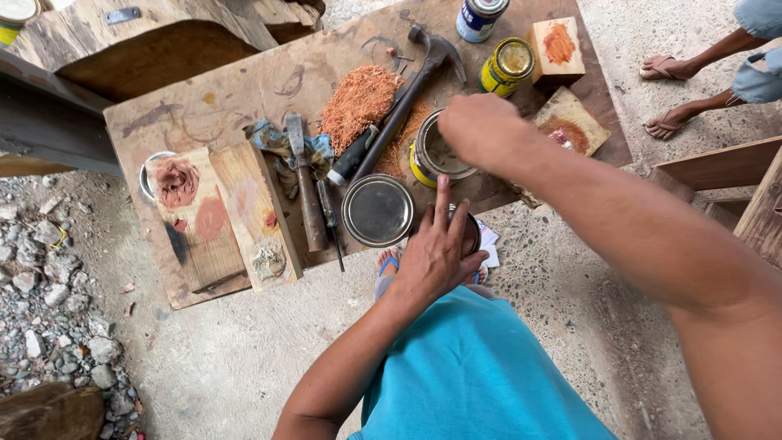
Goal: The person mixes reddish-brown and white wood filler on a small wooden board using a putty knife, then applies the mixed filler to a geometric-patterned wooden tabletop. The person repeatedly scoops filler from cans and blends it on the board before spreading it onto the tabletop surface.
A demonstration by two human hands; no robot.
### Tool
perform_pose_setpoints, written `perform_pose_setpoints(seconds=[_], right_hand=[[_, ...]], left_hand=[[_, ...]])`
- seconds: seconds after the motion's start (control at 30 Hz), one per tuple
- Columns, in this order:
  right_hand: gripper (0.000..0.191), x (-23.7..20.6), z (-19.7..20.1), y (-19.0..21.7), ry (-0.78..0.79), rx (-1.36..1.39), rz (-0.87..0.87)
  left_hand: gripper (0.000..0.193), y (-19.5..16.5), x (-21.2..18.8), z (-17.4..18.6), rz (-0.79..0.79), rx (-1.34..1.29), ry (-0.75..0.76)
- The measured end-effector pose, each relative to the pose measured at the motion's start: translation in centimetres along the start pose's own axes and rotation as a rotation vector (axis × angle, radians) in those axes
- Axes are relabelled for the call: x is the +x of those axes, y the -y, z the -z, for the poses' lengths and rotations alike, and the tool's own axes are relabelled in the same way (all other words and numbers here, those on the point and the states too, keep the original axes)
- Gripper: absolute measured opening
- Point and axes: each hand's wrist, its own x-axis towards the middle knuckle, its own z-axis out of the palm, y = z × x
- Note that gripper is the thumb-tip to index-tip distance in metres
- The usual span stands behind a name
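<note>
closest to my body, my left hand (436, 253) lies flat and spread, fingers (442, 200) pointing away from me, over a small dark tin (472, 232) that i can only see as a sliver of rim; what's in it, and whether it has a lid, is covered by my palm. just beside it a round metal lid (378, 210) rests on the board (236, 90), near the edge. if i lean on the tin it could tip off that edge onto the concrete, and the lid could follow it.

a little further out, my right hand (481, 130) is curled, knuckles up, over the mouth of an open can (432, 155). i cannot tell whether it grips anything; the fingertips are under the hand. the can's contents are hidden too. a jerk from that arm could knock the can into the sawdust (358, 102) heaped beside it, or spill it over the hammer (407, 94) and screwdriver (350, 159) lying alongside.

left of those sit a chisel (305, 187) on a blue rag (273, 138) and wood slats (220, 212) smeared with reddish paste.

further off stand a yellow can (507, 65), a blue can (481, 18) cut by the frame and two stained blocks (562, 81). beyond the board someone's sandalled feet (668, 94) show, the rest of that person is out of view. a spill could run that way.
</note>
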Motion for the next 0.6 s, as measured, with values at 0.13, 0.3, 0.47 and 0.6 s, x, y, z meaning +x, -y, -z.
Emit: perform_pose_setpoints(seconds=[0.13, 0.3, 0.47, 0.6], right_hand=[[0.015, -0.4, -1.5, -3.1, 0.024, 0.502, -0.064], [0.019, -2.8, -4.6, -4.6, -0.111, 0.982, -0.265], [0.02, -5.6, -7.1, -5.1, -0.208, 1.228, -0.347], [0.018, -6.7, -7.0, -5.7, -0.415, 0.897, -0.212]], left_hand=[[0.092, 0.0, 0.1, 0.2, 0.029, 0.017, 0.092], [0.092, -0.4, 0.7, 0.8, 0.01, 0.065, 0.115], [0.093, -0.8, 0.8, 1.5, -0.005, 0.094, 0.137], [0.094, -1.1, 0.9, 1.5, -0.006, 0.079, 0.136]])
